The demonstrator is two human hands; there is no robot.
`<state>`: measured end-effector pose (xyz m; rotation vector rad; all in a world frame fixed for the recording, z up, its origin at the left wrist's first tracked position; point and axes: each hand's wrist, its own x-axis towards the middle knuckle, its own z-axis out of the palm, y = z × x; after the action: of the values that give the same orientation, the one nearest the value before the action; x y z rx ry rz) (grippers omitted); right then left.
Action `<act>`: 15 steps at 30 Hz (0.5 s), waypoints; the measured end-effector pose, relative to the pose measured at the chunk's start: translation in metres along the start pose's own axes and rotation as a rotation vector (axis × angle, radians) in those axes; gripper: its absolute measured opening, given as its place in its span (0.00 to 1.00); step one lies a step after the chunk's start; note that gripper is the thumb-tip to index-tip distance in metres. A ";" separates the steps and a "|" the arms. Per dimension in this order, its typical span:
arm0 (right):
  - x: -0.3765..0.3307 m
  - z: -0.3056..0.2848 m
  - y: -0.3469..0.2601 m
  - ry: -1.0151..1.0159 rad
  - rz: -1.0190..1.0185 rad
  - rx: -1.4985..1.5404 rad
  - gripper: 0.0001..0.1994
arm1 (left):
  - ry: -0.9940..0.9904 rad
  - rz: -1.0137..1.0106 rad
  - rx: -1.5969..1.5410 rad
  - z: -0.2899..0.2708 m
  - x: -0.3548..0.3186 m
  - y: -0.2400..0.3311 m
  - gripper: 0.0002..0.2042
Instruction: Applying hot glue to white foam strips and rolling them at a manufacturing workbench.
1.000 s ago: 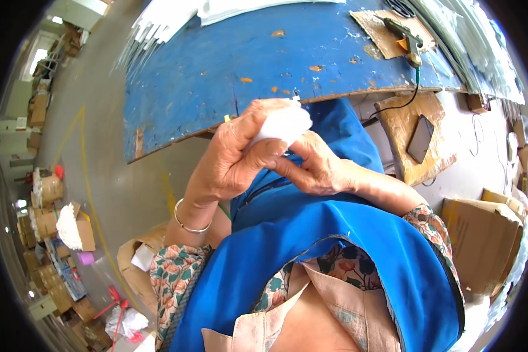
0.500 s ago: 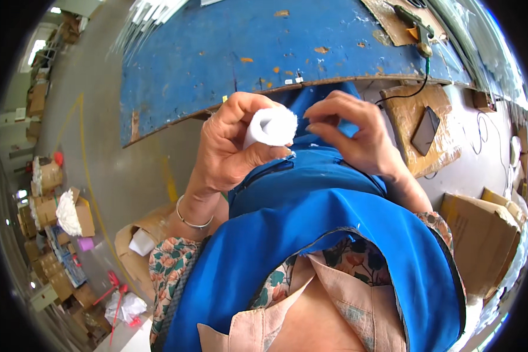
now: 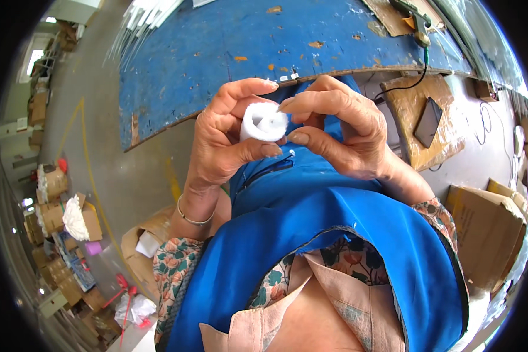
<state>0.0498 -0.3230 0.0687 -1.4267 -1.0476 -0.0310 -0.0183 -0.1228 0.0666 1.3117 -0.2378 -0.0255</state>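
On my view, the left hand (image 3: 217, 135) pinches a white, fuzzy, hollow roll (image 3: 264, 124) just before the chipped blue bench (image 3: 199, 73), probably to stop it uncoiling; the right hand (image 3: 352, 120) curves its fingers at the rim, pinching or not, I cannot tell.

Bare hands (image 3: 220, 144): two, one left and one right
White roll (image 3: 250, 131): one
Floral sleeves (image 3: 179, 258): two
Bracelet (image 3: 195, 220): one
Blue apron (image 3: 311, 229): one
Blue table (image 3: 205, 70): one
Glue gun (image 3: 419, 26): one
Dark phone (image 3: 428, 123): one
Wrapped brown parcel (image 3: 402, 111): one
White chips (image 3: 284, 78) at the table edge: two
Purple object (image 3: 93, 248): one
White strips (image 3: 149, 17): many, too bunched to count
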 end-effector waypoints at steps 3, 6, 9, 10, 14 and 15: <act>0.004 -0.001 0.003 -0.024 -0.083 -0.048 0.14 | 0.016 0.003 0.008 0.001 0.002 -0.001 0.34; 0.005 -0.001 0.003 -0.010 -0.073 -0.021 0.13 | -0.008 0.008 -0.042 0.002 0.005 -0.003 0.33; 0.005 -0.004 0.001 -0.048 -0.021 -0.026 0.12 | 0.009 -0.022 -0.057 0.003 0.007 -0.004 0.32; 0.005 -0.005 0.001 -0.042 -0.035 -0.041 0.11 | 0.019 -0.035 -0.037 0.003 0.008 -0.004 0.31; 0.006 -0.005 0.006 0.008 -0.011 -0.068 0.08 | 0.065 -0.031 0.095 0.006 0.008 -0.009 0.24; 0.006 -0.004 0.008 0.036 0.010 -0.065 0.06 | 0.076 -0.017 0.142 0.006 0.009 -0.010 0.22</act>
<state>0.0598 -0.3213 0.0669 -1.4854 -1.0178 -0.0836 -0.0094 -0.1330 0.0595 1.4526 -0.1659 0.0278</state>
